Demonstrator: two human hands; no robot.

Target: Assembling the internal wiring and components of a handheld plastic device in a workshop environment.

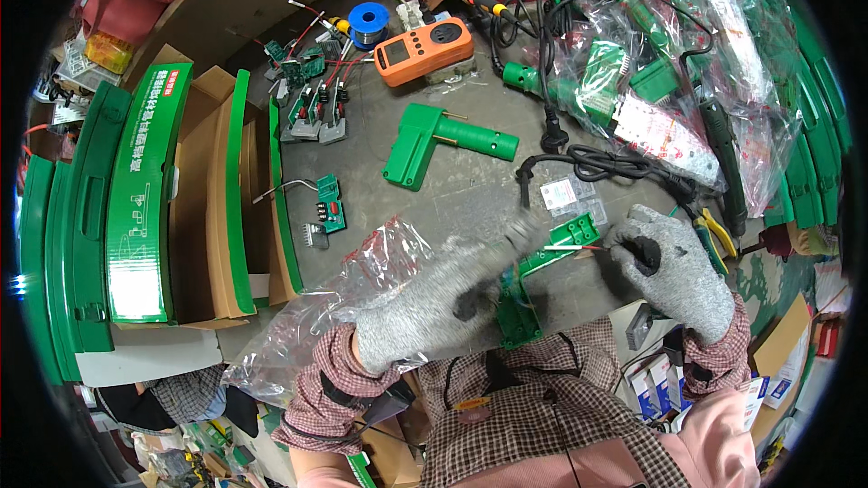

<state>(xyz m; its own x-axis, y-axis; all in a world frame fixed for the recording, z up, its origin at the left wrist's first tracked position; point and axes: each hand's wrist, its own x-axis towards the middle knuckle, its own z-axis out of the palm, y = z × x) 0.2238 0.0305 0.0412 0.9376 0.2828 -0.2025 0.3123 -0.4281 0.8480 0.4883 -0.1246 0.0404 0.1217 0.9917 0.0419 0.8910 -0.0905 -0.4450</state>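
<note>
An open green plastic half-shell [520, 325] lies at the near edge of the bench, showing its inside. My left hand [434, 303], in a grey glove, is over the shell's left side. Its fingers are smeared by motion, so whether they hold anything does not show. To the right of the shell is my gloved right hand [676, 276], its fingers pinched on a thin wire [579, 247]. That wire has a white and a red stretch and runs across the shell's arm. Farther back lies a closed green tool housing [420, 145] with a tubular arm.
An orange meter [423, 51] and a blue solder spool [369, 25] stand at the back. Small circuit boards [316, 108] lie left of them. Green cartons [145, 208] line the left. Bagged green tools [633, 63], black cables [606, 163] and yellow-handled pliers [717, 233] occupy the right.
</note>
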